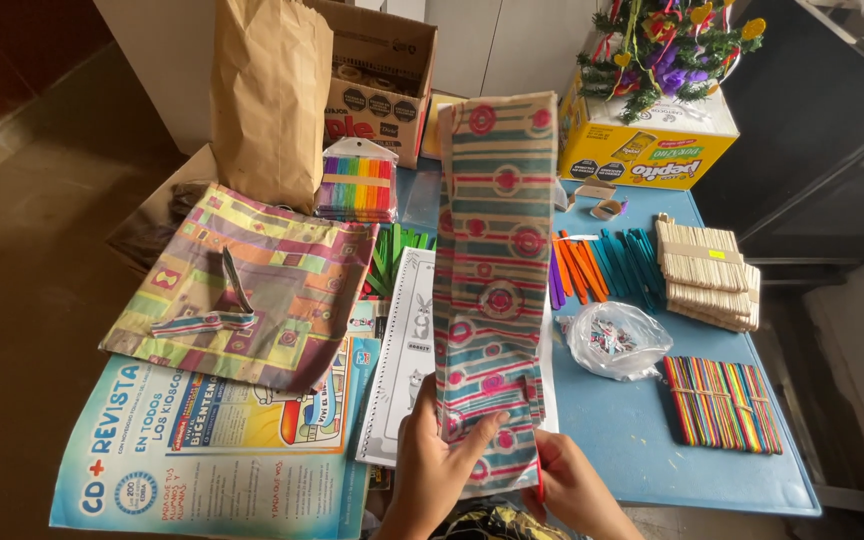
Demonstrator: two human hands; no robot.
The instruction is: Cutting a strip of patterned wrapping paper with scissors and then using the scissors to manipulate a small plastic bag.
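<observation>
Behind striped paper (492, 290), right hand (574, 490) half-hidden

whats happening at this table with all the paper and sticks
A person holds up a long striped paper strip with both hands: the left hand grips its lower edge, the right hand is at its bottom corner. On the blue table lie a patterned paper bag, bundles of coloured sticks, plain wooden sticks and a small plastic bag.

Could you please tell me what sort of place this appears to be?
Probably a home craft corner: a blue table with bundled coloured craft sticks, plain wooden sticks and patterned paper held in both hands.
</observation>
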